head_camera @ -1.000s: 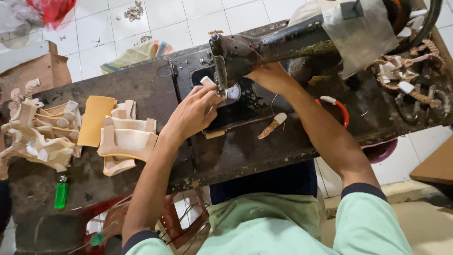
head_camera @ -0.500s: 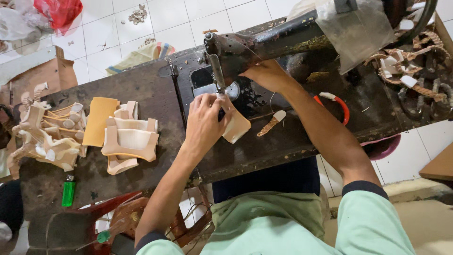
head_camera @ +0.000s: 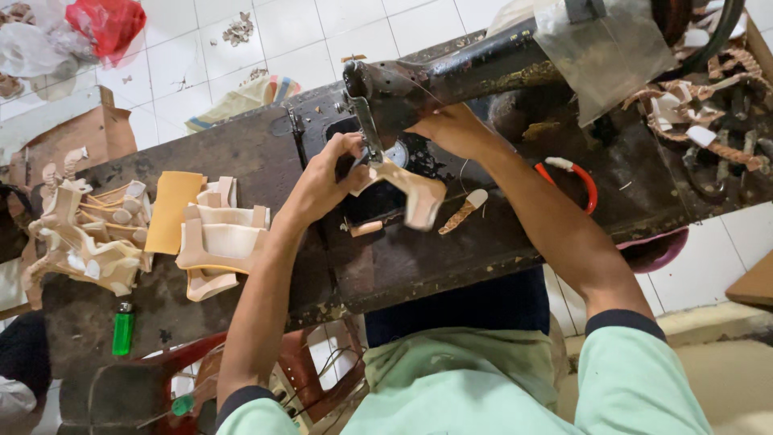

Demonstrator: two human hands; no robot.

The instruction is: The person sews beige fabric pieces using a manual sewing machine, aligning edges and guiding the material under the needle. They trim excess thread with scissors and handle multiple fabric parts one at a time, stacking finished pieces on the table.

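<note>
Now the left hand [head_camera: 322, 181] pinches the beige leather piece [head_camera: 411, 193] between thumb and fingers at its upper left edge, just beside the needle of the old black sewing machine [head_camera: 451, 76]. To sew well, I think the piece must stay flat and be guided slowly. If the right hand [head_camera: 455, 129], behind the needle, grips the piece, I cannot tell

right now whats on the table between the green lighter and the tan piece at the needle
In the head view, a stack of cream cut pieces lies between the green lighter and the tan piece held by the left hand, which crosses that stretch too.
</note>
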